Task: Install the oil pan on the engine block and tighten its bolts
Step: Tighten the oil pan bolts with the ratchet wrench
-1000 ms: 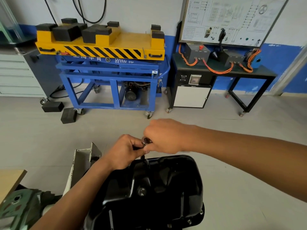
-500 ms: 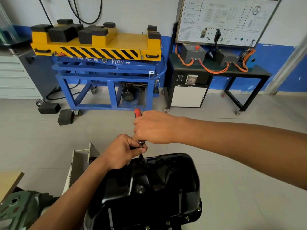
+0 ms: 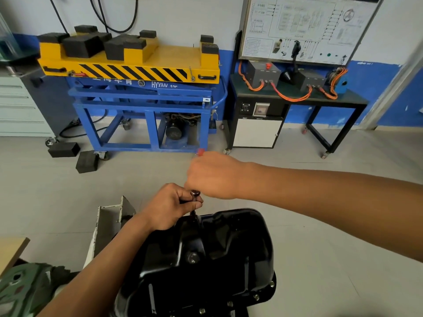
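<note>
The glossy black oil pan (image 3: 219, 255) sits upside down in the lower middle of the view, with bolts (image 3: 256, 296) along its near flange. At the pan's far edge my left hand (image 3: 169, 205) grips the upright metal shaft of a socket tool (image 3: 195, 193) that reaches down to the flange. Just above it my right hand (image 3: 211, 175) is curled round the tool's handle, whose red end (image 3: 201, 152) sticks out past my fist. The bolt under the tool is hidden. The engine block beneath the pan is mostly out of sight.
A white metal stand bracket (image 3: 109, 216) stands left of the pan, and a green part (image 3: 25, 284) lies at the lower left. Across the grey floor are a blue and yellow lift table (image 3: 142, 88), black rubber blocks (image 3: 87, 161) and a black bench with orange cables (image 3: 295, 94).
My right hand has swung the red handle upward and away from the left hand, from right beside it to well above it. My left hand stays on the shaft.
</note>
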`<state>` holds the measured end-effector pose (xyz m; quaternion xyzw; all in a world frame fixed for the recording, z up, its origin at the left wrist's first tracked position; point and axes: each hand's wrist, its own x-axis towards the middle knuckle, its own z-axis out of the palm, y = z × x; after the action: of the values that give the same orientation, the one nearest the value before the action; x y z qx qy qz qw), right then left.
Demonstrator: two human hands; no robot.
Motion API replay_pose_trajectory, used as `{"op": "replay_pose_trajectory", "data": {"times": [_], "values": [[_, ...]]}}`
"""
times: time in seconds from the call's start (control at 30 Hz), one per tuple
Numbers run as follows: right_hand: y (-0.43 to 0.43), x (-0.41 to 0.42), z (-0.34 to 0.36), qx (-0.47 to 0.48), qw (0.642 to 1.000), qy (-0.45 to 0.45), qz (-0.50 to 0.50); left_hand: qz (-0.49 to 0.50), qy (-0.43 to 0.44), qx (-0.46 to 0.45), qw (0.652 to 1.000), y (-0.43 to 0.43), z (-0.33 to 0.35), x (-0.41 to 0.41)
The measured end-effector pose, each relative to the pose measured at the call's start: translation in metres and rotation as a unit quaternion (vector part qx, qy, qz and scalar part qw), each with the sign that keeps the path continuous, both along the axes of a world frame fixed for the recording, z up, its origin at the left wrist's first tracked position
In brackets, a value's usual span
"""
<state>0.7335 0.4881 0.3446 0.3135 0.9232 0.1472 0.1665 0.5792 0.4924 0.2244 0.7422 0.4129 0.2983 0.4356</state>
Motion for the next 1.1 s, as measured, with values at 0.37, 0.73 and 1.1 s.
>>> {"op": "replay_pose_trajectory", "data": {"times": [0.37, 0.73, 1.1], "values": [[-0.001, 0.005, -0.006, -0.048, 0.993, 0.059, -0.089, -0.016, 0.003, -0.016, 1.0, -0.002, 0.003, 0.0], [-0.004, -0.003, -0.003, 0.008, 0.999, 0.019, -0.031, -0.016, 0.008, -0.017, 1.0, 0.0, -0.002, -0.001], [0.001, 0.001, -0.009, -0.051, 0.996, 0.045, -0.063, -0.025, 0.007, -0.024, 0.999, -0.003, 0.003, 0.001]]}}
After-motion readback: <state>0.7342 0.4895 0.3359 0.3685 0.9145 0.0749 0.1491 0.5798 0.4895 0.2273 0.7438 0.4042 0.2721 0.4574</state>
